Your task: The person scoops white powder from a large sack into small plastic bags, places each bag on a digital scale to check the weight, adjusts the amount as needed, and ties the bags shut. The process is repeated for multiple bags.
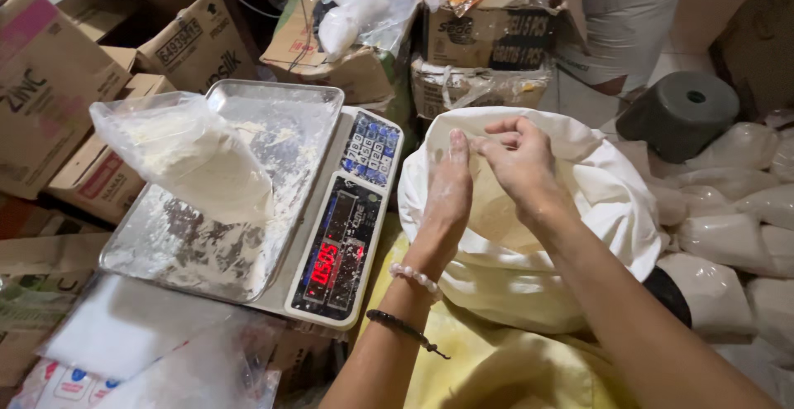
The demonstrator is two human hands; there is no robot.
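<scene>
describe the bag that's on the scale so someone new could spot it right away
Start at the digital scale, left of the big white sack that both hands reach into. On its flour-dusted metal tray lies a clear plastic bag part-filled with white powder, its open mouth toward the cardboard boxes. Unlike the sealed packed bags heaped far right, it lies alone on the tray, untied.

bag of flour [194,157] on scale tray [294,128], sack [604,186] right
</scene>
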